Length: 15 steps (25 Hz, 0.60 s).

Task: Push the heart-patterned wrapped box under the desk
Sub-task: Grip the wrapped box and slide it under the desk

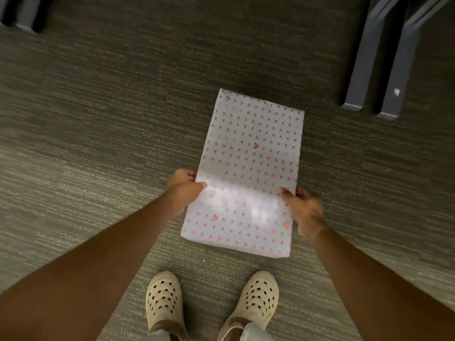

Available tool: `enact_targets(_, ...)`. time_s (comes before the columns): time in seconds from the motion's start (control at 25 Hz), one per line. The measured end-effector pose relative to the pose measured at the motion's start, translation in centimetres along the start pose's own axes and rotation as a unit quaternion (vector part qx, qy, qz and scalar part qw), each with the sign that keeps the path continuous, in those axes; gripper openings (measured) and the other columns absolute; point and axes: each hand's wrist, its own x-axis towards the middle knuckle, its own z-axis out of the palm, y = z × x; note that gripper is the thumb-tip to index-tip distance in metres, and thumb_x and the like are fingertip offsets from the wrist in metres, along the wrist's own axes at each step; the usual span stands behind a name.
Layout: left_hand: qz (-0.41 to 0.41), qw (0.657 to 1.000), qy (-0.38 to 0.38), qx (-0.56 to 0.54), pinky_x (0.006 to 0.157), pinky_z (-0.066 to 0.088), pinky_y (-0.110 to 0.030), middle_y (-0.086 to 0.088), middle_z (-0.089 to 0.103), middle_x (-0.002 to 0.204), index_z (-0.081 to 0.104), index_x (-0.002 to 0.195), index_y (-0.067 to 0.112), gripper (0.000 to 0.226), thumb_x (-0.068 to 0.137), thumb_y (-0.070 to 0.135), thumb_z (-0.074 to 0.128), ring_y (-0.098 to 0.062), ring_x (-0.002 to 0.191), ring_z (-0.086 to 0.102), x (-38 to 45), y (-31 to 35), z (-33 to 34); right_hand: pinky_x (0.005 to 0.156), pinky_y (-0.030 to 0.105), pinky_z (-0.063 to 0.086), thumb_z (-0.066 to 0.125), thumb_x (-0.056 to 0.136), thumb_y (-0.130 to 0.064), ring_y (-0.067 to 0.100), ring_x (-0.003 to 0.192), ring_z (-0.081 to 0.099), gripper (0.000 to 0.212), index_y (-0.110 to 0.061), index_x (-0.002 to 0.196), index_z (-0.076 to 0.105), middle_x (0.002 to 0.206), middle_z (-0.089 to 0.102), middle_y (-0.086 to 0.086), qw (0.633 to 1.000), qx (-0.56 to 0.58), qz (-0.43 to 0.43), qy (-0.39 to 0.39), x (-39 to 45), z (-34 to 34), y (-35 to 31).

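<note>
Heart-patterned wrapped box (pixel 248 173) is gripped on both long sides: the left hand (pixel 184 187) pinches its left edge, thumb on top, and the right hand (pixel 304 209) clasps its right edge. Both arms reach down. The box lies on the carpet (pixel 98 119), beyond the person's cream clogs (pixel 163 301), with dark desk legs (pixel 376 70) farther ahead to its right.

- The top edge is cutting off the dark legs (pixel 384 57) at the carpet's far right corner and another leg (pixel 24 13) at the far left.
- The right hand (pixel 305 212) is blurring.
- Both hands' fingers are hiding under the box (pixel 248 168) sides.
- The bottom edge is cropping the clogs (pixel 163 306).
</note>
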Motion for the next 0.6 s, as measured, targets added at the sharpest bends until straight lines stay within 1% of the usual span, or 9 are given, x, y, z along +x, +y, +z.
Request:
enact_targets(0.08,0.005,1.0,-0.014,0.001,0.087,0.057,-0.041,-0.007,0.071,0.109,0.066,0.1,0.015,0.021,0.082,0.01,0.074,-0.023,0.097,0.068,0.2,1.9,-0.5,0.063,0.026,0.056,0.078,0.086,-0.031,0.012,0.084,0.072,0.015,-0.023,0.097,0.073,0.099,0.076,-0.005,1.0,-0.009,-0.001,-0.018,0.3,-0.7,-2.3)
enact_targets(0.12,0.007,1.0,-0.018,0.002,0.087,0.057,-0.039,-0.005,0.071,0.108,0.066,0.1,0.017,0.021,0.082,0.01,0.075,-0.022,0.097,0.068,0.5,2.9,-0.8,0.065,0.026,0.057,0.078,0.087,-0.031,0.013,0.085,0.072,0.019,-0.02,0.101,0.073,0.1,0.076,-0.004,1.0,-0.008,-0.007,-0.029,0.4,-0.8,-3.4)
enact_targets(0.2,0.027,0.999,-0.033,0.013,0.08,0.056,-0.031,-0.003,0.07,0.105,0.066,0.093,0.02,0.016,0.083,0.012,0.075,-0.017,0.091,0.067,1.6,5.3,-1.3,0.063,0.021,0.054,0.076,0.088,-0.03,0.008,0.08,0.069,0.021,-0.018,0.105,0.073,0.097,0.074,-0.004,0.999,-0.004,-0.023,-0.025,1.1,-0.9,-6.0)
enact_targets(0.28,0.048,0.997,-0.051,0.018,0.073,0.055,-0.027,-0.001,0.071,0.101,0.065,0.086,0.022,0.013,0.085,0.011,0.072,-0.013,0.085,0.067,2.9,7.8,-1.8,0.064,0.021,0.053,0.075,0.089,-0.031,0.006,0.08,0.067,0.024,-0.018,0.109,0.072,0.098,0.073,-0.004,0.999,-0.01,-0.046,-0.014,1.5,-0.8,-8.6)
enact_targets(0.36,0.075,0.993,-0.093,0.004,0.079,0.055,-0.031,0.003,0.07,0.096,0.065,0.085,0.024,0.014,0.088,0.01,0.068,-0.014,0.09,0.066,4.0,10.2,-2.6,0.065,0.022,0.053,0.072,0.091,-0.035,0.01,0.087,0.069,0.028,-0.017,0.113,0.071,0.108,0.074,0.0,0.997,-0.012,-0.073,-0.023,2.1,-0.5,-10.8)
enact_targets(0.44,0.112,0.984,-0.141,0.001,0.083,0.055,-0.034,0.007,0.069,0.095,0.067,0.091,0.021,0.012,0.089,0.01,0.065,-0.015,0.092,0.066,5.3,12.5,-3.4,0.07,0.025,0.056,0.07,0.092,-0.036,0.016,0.095,0.071,0.032,-0.016,0.117,0.07,0.115,0.074,0.004,0.995,-0.016,-0.094,-0.016,2.7,-0.1,-12.8)
enact_targets(0.48,0.126,0.981,-0.144,0.014,0.079,0.055,-0.031,0.008,0.068,0.093,0.067,0.095,0.02,0.01,0.09,0.011,0.065,-0.013,0.089,0.065,6.1,13.6,-3.5,0.076,0.03,0.058,0.07,0.092,-0.037,0.019,0.099,0.071,0.034,-0.015,0.119,0.069,0.118,0.073,0.005,0.995,-0.013,-0.101,-0.008,3.2,0.0,-13.7)
enact_targets(0.56,0.132,0.984,-0.104,0.051,0.068,0.053,-0.026,0.008,0.065,0.092,0.066,0.098,0.016,0.009,0.089,0.015,0.068,-0.011,0.084,0.062,7.9,16.2,-3.3,0.085,0.038,0.06,0.07,0.092,-0.037,0.024,0.107,0.07,0.039,-0.013,0.123,0.068,0.123,0.072,0.007,0.995,-0.005,-0.1,-0.001,4.4,0.2,-15.5)
enact_targets(0.6,0.131,0.985,-0.094,0.057,0.069,0.054,-0.027,0.004,0.066,0.097,0.065,0.098,0.014,0.01,0.089,0.016,0.068,-0.013,0.087,0.063,8.7,17.5,-2.8,0.088,0.041,0.06,0.069,0.092,-0.037,0.026,0.11,0.07,0.041,-0.012,0.124,0.067,0.124,0.071,0.008,0.995,-0.006,-0.101,-0.001,5.4,0.2,-16.2)
